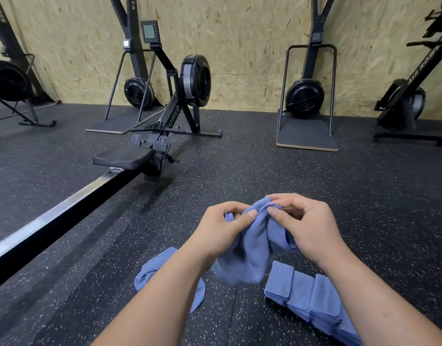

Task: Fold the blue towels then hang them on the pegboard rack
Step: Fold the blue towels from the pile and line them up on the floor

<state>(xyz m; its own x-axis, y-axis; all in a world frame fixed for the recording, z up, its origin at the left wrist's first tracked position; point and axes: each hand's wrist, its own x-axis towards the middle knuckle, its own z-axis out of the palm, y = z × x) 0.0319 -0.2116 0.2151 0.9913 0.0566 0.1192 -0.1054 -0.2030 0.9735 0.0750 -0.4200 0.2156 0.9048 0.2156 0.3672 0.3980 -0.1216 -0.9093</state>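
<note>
A blue towel (250, 253) hangs bunched between both hands above the floor. My left hand (222, 231) pinches its upper left edge with thumb and fingers. My right hand (307, 226) pinches the top edge beside it, fingers curled. On the floor under my left forearm lies a crumpled blue towel (155, 268). A row of folded blue towels (304, 295) lies overlapping on the floor under my right forearm. No pegboard rack is in view.
Black speckled rubber floor (240, 171) all around. A rowing machine (150, 146) with its rail runs from left to centre. Ski machines (307, 101) stand along the OSB wall (240, 46) behind.
</note>
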